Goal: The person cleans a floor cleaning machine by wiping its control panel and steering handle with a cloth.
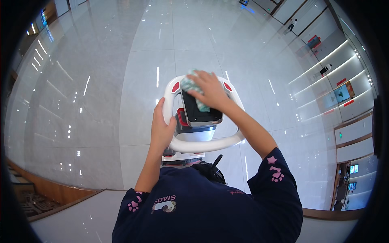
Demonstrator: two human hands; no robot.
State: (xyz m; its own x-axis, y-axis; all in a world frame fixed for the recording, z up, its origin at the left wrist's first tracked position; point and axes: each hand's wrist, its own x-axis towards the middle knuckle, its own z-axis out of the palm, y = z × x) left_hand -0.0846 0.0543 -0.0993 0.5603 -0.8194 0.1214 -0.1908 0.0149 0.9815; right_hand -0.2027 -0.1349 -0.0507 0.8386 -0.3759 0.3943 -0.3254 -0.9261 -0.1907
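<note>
Before me stands a wheeled floor machine with a white ring-shaped handle (206, 145). My left hand (162, 124) is wrapped around the left side of that handle. Under my right hand (209, 89) is a green and white patterned cloth (203, 104), pressed on the black display panel (194, 114) inside the ring. The cloth covers the panel's upper part, and my fingers hide some of the cloth. Red triangular inserts (175, 87) mark the handle's upper corners. Left of the panel a red curved part (181, 117) shows. The machine's base (184, 158) is partly hidden by my body.
Glossy grey tiles (91, 121) surround the machine and reflect ceiling lights. A brown border (51, 185) runs at the lower left. Far right, lit walls carry a screen (342, 93). Two people, one a distant person (292, 24), are at the upper right.
</note>
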